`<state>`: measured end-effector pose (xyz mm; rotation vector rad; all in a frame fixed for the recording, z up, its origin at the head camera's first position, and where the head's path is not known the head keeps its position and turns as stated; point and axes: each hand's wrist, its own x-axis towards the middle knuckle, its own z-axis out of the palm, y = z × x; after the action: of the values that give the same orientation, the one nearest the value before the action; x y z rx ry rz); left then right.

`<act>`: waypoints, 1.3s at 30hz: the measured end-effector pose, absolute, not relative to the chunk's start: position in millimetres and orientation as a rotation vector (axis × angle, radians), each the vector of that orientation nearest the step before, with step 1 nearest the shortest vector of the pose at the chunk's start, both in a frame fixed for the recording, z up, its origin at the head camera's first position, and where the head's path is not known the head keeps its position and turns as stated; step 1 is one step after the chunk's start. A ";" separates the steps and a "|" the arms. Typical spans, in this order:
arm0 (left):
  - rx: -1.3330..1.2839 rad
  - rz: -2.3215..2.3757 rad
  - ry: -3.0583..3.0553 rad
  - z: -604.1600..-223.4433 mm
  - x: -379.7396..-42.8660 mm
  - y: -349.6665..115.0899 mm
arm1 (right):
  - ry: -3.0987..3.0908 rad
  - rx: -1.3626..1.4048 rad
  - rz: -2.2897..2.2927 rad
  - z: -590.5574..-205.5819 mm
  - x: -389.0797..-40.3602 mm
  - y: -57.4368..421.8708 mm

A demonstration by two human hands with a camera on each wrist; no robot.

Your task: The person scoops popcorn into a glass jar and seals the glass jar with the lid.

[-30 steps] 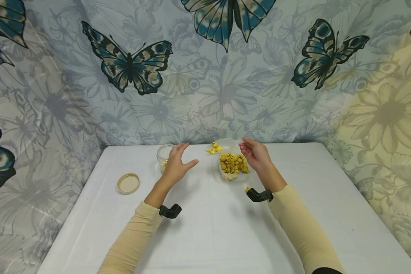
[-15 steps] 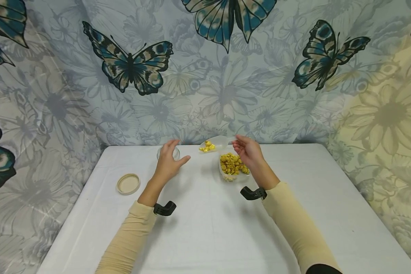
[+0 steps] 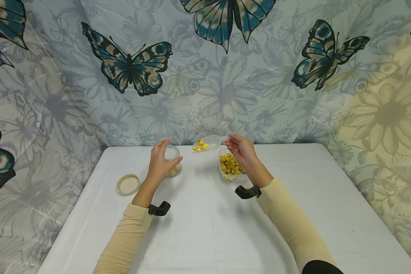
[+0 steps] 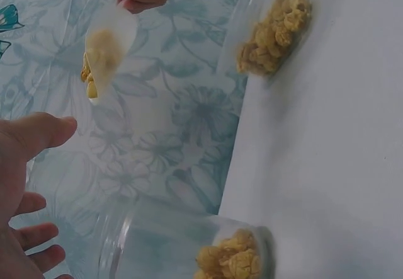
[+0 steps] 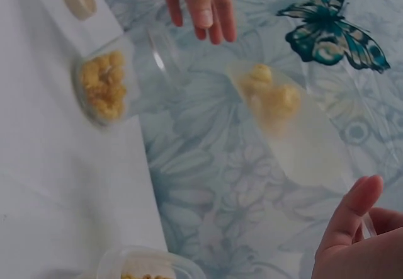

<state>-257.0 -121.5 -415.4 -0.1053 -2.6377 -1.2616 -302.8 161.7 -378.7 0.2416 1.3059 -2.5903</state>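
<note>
My right hand [image 3: 241,152] grips the handle of a translucent scoop [image 3: 210,141], which carries several pieces of yellow popcorn [image 3: 201,146]. The scoop is raised above the table, its front pointing left toward a clear glass jar [image 3: 177,167]. Some popcorn [image 4: 230,257] lies in the bottom of the upright jar. Beside the jar, my left hand [image 3: 160,161] is held with fingers spread and thumb apart; in the left wrist view a gap shows between its fingers and the glass. Below my right hand stands a clear plastic container [image 3: 222,175] filled with popcorn [image 3: 231,164].
A round beige-rimmed lid [image 3: 128,184] lies on the white-covered table [image 3: 205,228], left of the jar. A butterfly-printed cloth [image 3: 226,95] hangs right behind the table's back edge.
My right hand has carried the scoop of popcorn left, from over the container toward the jar. My left hand has shifted left as well, uncovering more of the jar.
</note>
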 end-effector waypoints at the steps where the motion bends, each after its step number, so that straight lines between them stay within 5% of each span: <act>1: -0.097 -1.262 -2.642 -416.1 -257.0 -122.5 | 1.302 0.234 -2.590 -379.1 -303.3 160.4; 39: 0.107 -1.531 -2.593 -472.1 -275.6 -148.7 | 1.501 0.233 -2.460 -393.0 -313.8 99.0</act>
<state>-275.6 -148.7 -472.1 0.1072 -2.5930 -1.5309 -313.8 99.0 -393.0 0.2329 1.5007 -2.4600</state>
